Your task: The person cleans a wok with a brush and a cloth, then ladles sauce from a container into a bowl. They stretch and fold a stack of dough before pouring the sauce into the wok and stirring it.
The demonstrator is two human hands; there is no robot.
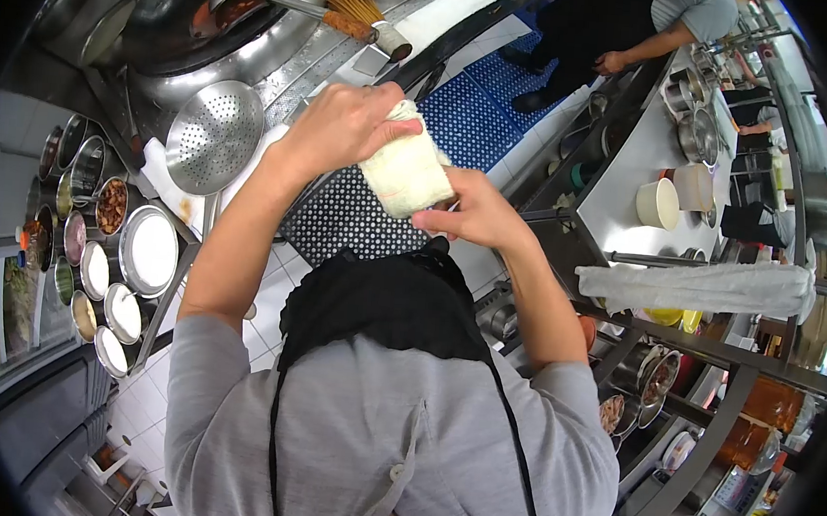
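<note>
Between my two hands is a folded cream-coloured cloth, thick and slightly fuzzy. My left hand grips its upper left edge, thumb on the near face. The lower right corner is pinched in my right hand, with some fingers hidden behind the cloth. It is held up in front of my black apron, above the floor mat. Left of my left forearm lies a perforated metal strainer, apart from my hand. A ladle rests across the wok beyond it.
A bamboo brush lies by the stove. Metal containers, several holding white contents, stand at left. On the right, a steel counter carries tubs and pots; a white towel hangs on its rail. Another person stands beyond the blue mat.
</note>
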